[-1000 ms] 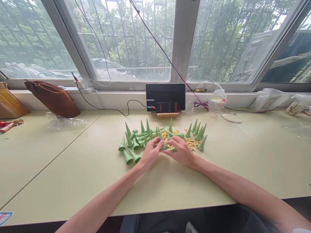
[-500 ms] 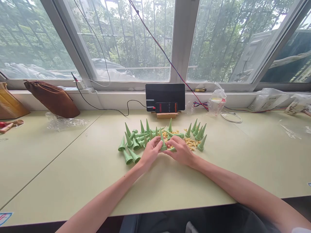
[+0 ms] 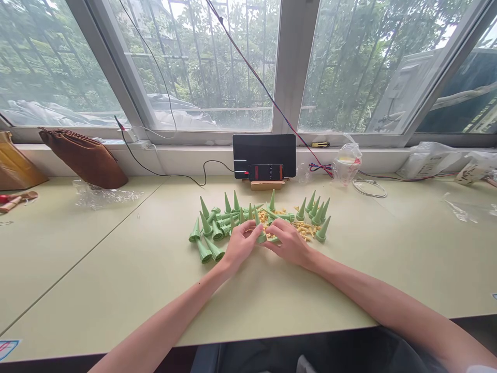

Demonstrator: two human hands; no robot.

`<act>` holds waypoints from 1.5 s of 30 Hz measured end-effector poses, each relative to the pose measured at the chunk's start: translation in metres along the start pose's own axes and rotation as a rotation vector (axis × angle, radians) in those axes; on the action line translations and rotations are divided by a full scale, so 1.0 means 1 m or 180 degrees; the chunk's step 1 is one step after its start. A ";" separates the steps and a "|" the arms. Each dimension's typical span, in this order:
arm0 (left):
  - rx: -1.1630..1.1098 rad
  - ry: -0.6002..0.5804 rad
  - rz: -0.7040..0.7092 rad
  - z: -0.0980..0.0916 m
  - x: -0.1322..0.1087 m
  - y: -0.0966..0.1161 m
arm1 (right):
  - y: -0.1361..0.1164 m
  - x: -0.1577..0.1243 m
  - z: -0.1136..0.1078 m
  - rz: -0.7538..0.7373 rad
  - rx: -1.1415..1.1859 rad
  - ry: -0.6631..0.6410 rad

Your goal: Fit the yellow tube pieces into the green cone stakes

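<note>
My left hand (image 3: 244, 242) is closed on a green plastic watering spike (image 3: 257, 216), its thumb across the lower part. The spike's tip points up and leans slightly left. Close beside its base, my right hand (image 3: 290, 243) has its fingers curled together; what they pinch, if anything, is hidden. Several more green spikes (image 3: 205, 253) lie or stand to the left, some showing hollow threaded ends. Another group of upright spikes (image 3: 321, 228) stands to the right. Small yellow plastic pieces (image 3: 306, 228) are scattered behind and beside my right hand.
Behind the spikes a black tablet (image 3: 264, 147) and a phone (image 3: 266, 172) lean on a small cardboard stand (image 3: 267, 185). A cable runs left from the phone. A brown pouch (image 3: 85, 155) and clear plastic wrap (image 3: 104, 197) lie left; a bagged cup (image 3: 347, 163) stands right.
The spike in my left hand has tipped a little to the left, and my left thumb has shifted slightly right over it. My right hand has hardly moved.
</note>
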State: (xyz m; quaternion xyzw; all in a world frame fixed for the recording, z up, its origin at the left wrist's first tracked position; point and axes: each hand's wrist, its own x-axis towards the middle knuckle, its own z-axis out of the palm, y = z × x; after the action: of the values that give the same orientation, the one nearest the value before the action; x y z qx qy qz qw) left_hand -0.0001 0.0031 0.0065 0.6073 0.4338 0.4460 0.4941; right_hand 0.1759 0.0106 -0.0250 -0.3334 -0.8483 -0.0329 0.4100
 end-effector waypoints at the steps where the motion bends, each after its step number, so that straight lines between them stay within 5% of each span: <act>1: 0.0110 0.0069 0.0057 -0.001 0.000 -0.001 | 0.000 0.000 0.000 0.0021 0.0009 -0.0002; 10: 0.0723 0.0646 0.0640 -0.004 0.004 -0.006 | 0.002 0.001 -0.002 0.0325 0.0071 -0.0237; 25: 0.0616 0.0651 0.0599 -0.001 0.003 -0.003 | -0.002 0.002 -0.005 0.0247 -0.0129 -0.0656; 45: 0.0580 0.0582 0.0569 -0.001 0.001 -0.003 | -0.003 0.002 -0.003 0.0395 -0.0331 -0.0730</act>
State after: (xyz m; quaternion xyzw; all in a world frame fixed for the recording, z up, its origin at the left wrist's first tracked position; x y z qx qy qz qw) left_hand -0.0013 0.0049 0.0035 0.6427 0.4598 0.5004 0.3537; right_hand 0.1753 0.0089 -0.0210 -0.4076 -0.8645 -0.0132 0.2938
